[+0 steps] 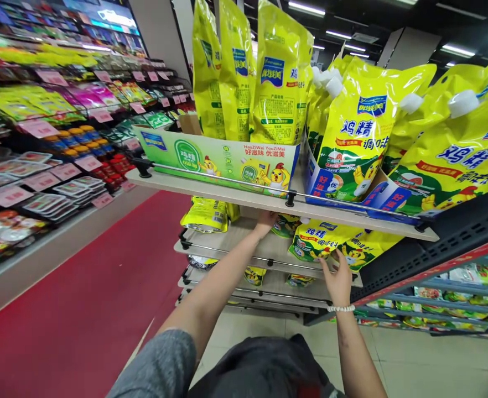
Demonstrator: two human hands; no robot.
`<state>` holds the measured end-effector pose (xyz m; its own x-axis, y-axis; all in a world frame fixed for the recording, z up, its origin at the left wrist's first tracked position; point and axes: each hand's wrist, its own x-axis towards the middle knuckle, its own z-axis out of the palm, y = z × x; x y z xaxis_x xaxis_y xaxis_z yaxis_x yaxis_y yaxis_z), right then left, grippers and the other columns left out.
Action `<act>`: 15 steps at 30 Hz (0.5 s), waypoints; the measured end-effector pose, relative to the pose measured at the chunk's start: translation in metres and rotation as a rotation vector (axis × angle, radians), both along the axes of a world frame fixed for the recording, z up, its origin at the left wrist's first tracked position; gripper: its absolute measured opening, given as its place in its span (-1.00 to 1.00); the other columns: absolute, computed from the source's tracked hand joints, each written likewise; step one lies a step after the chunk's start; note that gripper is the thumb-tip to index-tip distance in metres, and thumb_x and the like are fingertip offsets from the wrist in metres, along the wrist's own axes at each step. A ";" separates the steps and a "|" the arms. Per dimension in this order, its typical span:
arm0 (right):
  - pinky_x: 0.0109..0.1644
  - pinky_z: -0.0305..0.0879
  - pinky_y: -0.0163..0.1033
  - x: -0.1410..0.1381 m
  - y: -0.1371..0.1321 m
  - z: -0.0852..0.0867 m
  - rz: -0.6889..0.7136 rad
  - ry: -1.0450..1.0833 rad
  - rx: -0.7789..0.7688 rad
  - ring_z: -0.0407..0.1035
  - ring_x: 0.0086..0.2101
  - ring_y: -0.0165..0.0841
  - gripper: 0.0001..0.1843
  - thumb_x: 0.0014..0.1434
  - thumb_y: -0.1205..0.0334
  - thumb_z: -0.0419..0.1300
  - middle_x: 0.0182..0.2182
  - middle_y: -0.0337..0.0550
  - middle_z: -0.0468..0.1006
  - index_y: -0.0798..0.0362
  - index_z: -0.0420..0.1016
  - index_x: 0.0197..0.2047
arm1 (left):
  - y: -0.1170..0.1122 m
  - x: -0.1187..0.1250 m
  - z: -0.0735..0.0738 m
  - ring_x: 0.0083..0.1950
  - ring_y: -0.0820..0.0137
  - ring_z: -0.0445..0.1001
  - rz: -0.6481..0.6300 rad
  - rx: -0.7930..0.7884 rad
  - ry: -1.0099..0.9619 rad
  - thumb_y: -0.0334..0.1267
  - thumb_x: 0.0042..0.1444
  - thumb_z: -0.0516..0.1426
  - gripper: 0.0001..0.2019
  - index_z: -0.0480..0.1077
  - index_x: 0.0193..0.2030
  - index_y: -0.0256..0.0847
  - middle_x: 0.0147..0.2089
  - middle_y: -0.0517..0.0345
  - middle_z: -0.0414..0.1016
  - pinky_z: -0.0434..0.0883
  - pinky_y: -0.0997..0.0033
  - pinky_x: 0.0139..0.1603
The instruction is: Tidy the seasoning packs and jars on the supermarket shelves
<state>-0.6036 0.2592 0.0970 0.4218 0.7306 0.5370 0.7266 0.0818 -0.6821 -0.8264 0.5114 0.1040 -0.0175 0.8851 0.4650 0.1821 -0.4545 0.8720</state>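
On the second shelf, my right hand (338, 276), with a beaded bracelet at the wrist, has its fingers on the lower front edge of a yellow-and-green seasoning pouch (316, 239). My left hand (265, 222) reaches in under the top shelf, beside another seasoning pouch (286, 225) further back. The top shelf's edge hides part of this hand, and I cannot make out its fingertips. One more yellow pouch (366, 249) leans to the right of the one at my right hand. A yellow bag (206, 214) lies at the shelf's left end.
Above my hands, the top shelf (227, 192) carries a green display box (214, 166) and tall yellow pouches (281, 77) with white caps on some. A metal rail (244, 267) runs along the second shelf's front. Stocked shelves (65, 116) line the left, beyond a red floor strip (103, 287).
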 end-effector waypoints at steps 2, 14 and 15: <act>-0.04 0.47 -0.18 -0.003 -0.014 0.002 -0.022 0.009 0.045 0.44 0.01 -0.21 -0.31 0.23 -0.17 0.20 0.08 0.10 0.47 0.16 0.36 0.24 | -0.010 -0.020 0.005 -0.11 0.16 0.56 0.028 0.027 -0.024 -0.25 0.09 0.19 -0.88 0.43 -0.26 -0.25 -0.22 -0.09 0.58 0.49 0.18 0.01; -0.05 0.43 -0.09 0.018 -0.088 -0.126 -0.005 0.257 -0.372 0.48 -0.09 -0.13 -0.35 0.08 -0.16 0.18 -0.03 0.11 0.54 0.15 0.44 0.08 | -0.215 -0.134 -0.111 -0.14 0.30 0.46 -0.138 0.553 0.543 -0.23 0.28 0.06 -0.87 0.38 -0.15 -0.18 -0.12 0.02 0.48 0.40 0.36 -0.15; -0.04 0.44 -0.07 0.015 -0.079 -0.137 -0.005 0.318 -0.464 0.48 -0.08 -0.10 -0.27 0.00 -0.13 0.23 0.00 0.14 0.52 0.18 0.40 0.14 | -0.224 -0.133 -0.133 -0.07 0.28 0.47 -0.149 0.416 0.604 -0.23 0.28 0.07 -0.87 0.38 -0.12 -0.18 -0.10 0.01 0.48 0.41 0.34 -0.10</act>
<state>-0.5885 0.1804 -0.0402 0.5145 0.8574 0.0058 0.4789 -0.2818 -0.8314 -0.9597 0.2878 -0.0289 0.4531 0.6074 0.6525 0.4857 -0.7820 0.3906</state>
